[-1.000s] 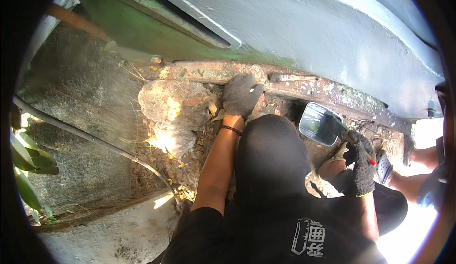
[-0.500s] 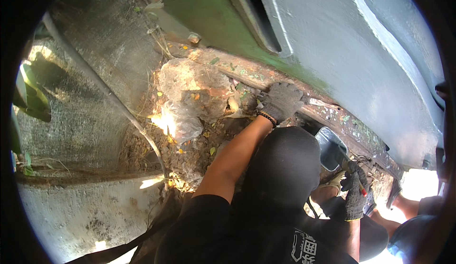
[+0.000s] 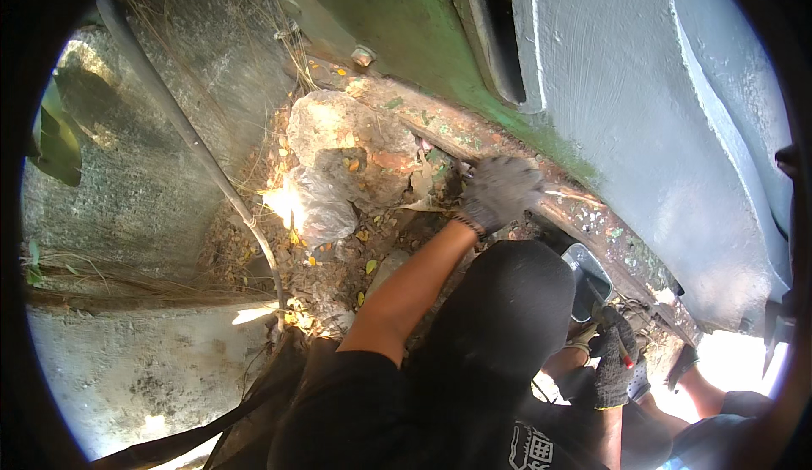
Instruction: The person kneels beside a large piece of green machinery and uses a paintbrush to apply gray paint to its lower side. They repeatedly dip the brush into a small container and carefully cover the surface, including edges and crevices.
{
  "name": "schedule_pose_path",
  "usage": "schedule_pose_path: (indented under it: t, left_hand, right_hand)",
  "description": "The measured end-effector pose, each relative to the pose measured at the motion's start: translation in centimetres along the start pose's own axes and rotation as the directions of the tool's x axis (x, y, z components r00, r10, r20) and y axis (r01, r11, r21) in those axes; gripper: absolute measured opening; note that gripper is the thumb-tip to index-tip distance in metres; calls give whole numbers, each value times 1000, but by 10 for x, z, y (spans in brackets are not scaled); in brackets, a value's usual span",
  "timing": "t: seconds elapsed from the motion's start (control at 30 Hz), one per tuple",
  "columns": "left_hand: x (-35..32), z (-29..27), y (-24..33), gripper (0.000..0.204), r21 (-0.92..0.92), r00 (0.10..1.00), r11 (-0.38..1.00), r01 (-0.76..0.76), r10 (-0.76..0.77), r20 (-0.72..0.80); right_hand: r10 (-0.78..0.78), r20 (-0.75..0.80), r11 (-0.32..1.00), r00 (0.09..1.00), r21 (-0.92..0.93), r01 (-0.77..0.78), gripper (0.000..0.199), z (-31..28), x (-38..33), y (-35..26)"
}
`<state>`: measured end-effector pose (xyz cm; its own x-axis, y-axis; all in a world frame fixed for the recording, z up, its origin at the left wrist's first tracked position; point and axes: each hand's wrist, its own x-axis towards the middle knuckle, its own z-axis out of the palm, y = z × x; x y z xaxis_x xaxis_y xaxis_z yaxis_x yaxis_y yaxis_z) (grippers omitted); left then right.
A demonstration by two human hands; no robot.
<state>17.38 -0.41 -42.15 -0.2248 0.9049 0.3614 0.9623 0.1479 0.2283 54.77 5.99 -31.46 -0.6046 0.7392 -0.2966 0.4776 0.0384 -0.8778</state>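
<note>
Neither of my own hands shows in the head view. Below the middle, a co-worker in a black printed shirt [image 3: 364, 419], seen from behind and above, bends forward with a dark-covered head [image 3: 507, 301]. That person's left gloved hand [image 3: 501, 189] lies on a weathered wooden beam [image 3: 423, 122], blurred by motion; its fingers cannot be made out. Their right gloved hand [image 3: 615, 373] is closed on a thin tool with a red end [image 3: 627, 358], its kind unclear. Just above that hand stands a grey rectangular tray [image 3: 589, 280] with a pale rim.
Green and grey painted panels [image 3: 626, 132] rise beyond the beam. Left are a rough stone [image 3: 372, 144], crumpled clear plastic [image 3: 321, 208], dry leaves, a slanting pole [image 3: 190, 132] and a concrete ledge [image 3: 152, 368]. Another person's bare leg [image 3: 704, 392] is at right.
My view has shifted slightly. The co-worker's left glove has shifted a little on the beam and is blurred. Their right hand still holds the thin tool beside the tray.
</note>
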Motion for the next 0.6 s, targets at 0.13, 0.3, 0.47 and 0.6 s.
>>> schedule_pose_path:
  t: [0.13,0.3,0.47,0.6]
  left_hand:
    - [-71,-84,-23,13,-8,957,995,98,-96,-275]
    - [-139,-185,-106,9,437,932,830,347,-252,-261]
    - [-166,-213,-186,15,461,901,779,425,-415,-129]
    - [-191,-173,-233,27,408,764,646,645,-550,-338]
  right_hand:
    - [27,29,999,999,-46,-25,36,1,1,-9]
    - [-187,83,972,979,-127,197,37,10,-2,-15]
    - [-31,2,986,1000,-164,31,42,5,3,-8]
    - [-65,-16,957,998,-285,58,40,-3,5,5]
